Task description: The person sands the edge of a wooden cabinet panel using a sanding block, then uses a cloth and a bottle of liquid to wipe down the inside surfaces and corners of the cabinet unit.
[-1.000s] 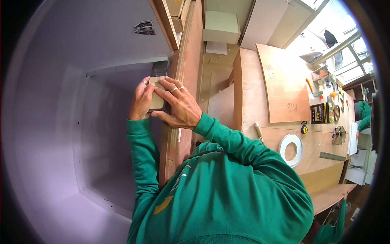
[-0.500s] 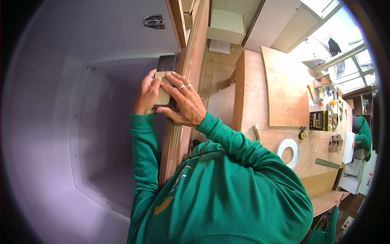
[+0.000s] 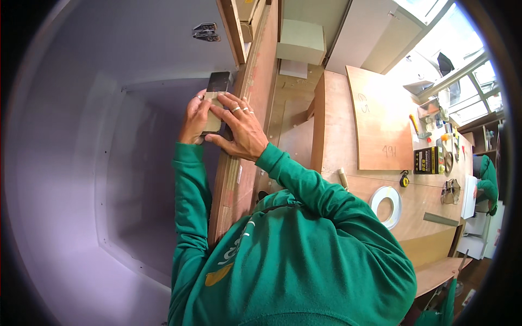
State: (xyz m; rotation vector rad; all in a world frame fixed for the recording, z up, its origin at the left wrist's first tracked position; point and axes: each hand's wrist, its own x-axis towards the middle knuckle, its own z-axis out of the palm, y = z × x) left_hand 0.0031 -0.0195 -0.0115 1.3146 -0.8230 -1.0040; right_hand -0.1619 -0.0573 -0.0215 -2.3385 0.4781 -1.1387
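A dark, flat rectangular block (image 3: 219, 81) with a tan piece (image 3: 212, 118) over its face is held between both hands, above the inner edge of a wooden frame (image 3: 247, 108). My left hand (image 3: 193, 118) grips its left side, thumb pressed on the tan piece. Across the right side lies my right hand (image 3: 243, 129), its fingers bent over the tan piece and its thumb by the lower end. Rings show on both hands. The block's underside is hidden, and I cannot tell whether it touches the frame.
A pale, box-shaped recess (image 3: 147, 179) lies left of the frame. At right a wooden workbench (image 3: 340, 136) bears a plywood panel (image 3: 380, 119), a roll of white edging (image 3: 392, 207), a tape measure (image 3: 404, 178) and a black-and-yellow can (image 3: 428, 161). A person in green (image 3: 485, 185) stands at far right.
Both hands and the block have shifted slightly left and up, and the block is tilted a little more. My grip on it looks the same.
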